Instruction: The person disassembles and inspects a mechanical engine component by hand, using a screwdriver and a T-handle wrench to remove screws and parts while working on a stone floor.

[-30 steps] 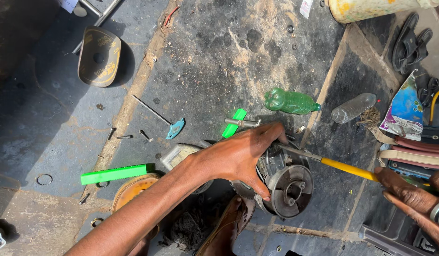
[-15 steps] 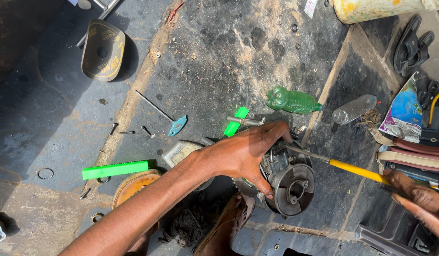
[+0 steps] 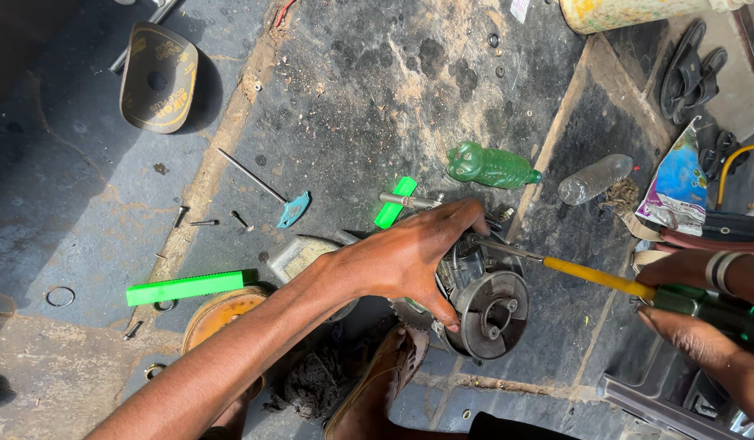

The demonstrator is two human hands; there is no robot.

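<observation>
My left hand reaches in from the lower left and lies spread over a round metal engine part on the ground, gripping its top and edge. My right hand, with silver rings on a finger, is closed round the green handle of a screwdriver with a yellow shank. The screwdriver's metal tip touches the part just under my left fingertips. The disc face of the part, with its centre hub, points toward me.
Behind the part lie a green plastic bottle, a clear bottle and a small green piece. To the left are a blue T-handle key, loose screws, a green bar and a dark oval tin. A sandalled foot is below.
My left hand has settled a little further over the metal part. The screwdriver stays against it at nearly the same angle. The view has shifted slightly.
</observation>
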